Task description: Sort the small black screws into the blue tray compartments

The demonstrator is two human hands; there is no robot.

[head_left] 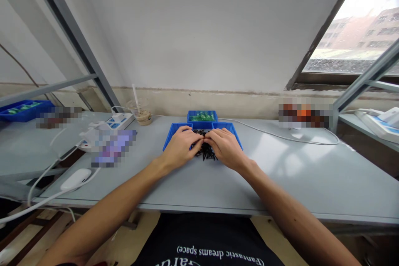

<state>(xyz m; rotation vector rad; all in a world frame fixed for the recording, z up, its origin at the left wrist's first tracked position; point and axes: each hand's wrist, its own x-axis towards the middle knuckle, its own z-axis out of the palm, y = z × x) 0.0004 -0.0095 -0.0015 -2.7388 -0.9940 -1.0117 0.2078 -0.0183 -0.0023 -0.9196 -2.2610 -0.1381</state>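
Observation:
My left hand (183, 144) and my right hand (223, 144) meet over a pile of small black pieces (205, 153) on the table. Both hands are closed, with thumbs and forefingers pinched together at the middle. Whatever sits between the fingertips is too small to make out. Behind my left hand stands a blue bin (170, 134), partly covered by it. Another blue bin (236, 134) is behind my right hand. Farther back, between the two, a third blue bin (202, 113) holds green pieces (204, 116).
On the grey table (280, 183), a plastic cup with a straw (143, 115) and a power strip (120, 121) stand at the left. A white adapter (75, 178) lies nearer. A white cable (274, 136) runs along the right. Metal posts (67, 20) rise at the sides.

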